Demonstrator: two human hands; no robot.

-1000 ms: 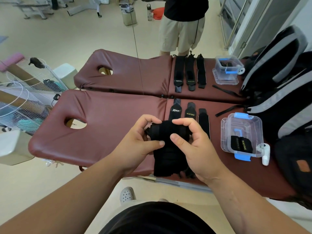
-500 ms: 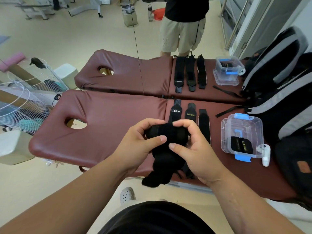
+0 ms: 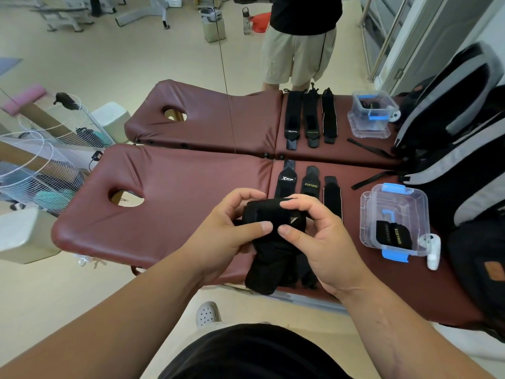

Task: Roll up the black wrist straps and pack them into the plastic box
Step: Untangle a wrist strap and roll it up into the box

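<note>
Head view: both hands, left hand (image 3: 229,231) and right hand (image 3: 319,242), pinch the half-rolled wrist strap (image 3: 269,217) above the massage bed's (image 3: 169,214) near edge. Judged best: keep turns tight, edges aligned, tail taut, before the plastic box (image 3: 396,212) near the right edge.

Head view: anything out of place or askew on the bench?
Nothing serious. A white earbud case leans against the box, unrelated to packing. Three straps lie flat and parallel.
</note>
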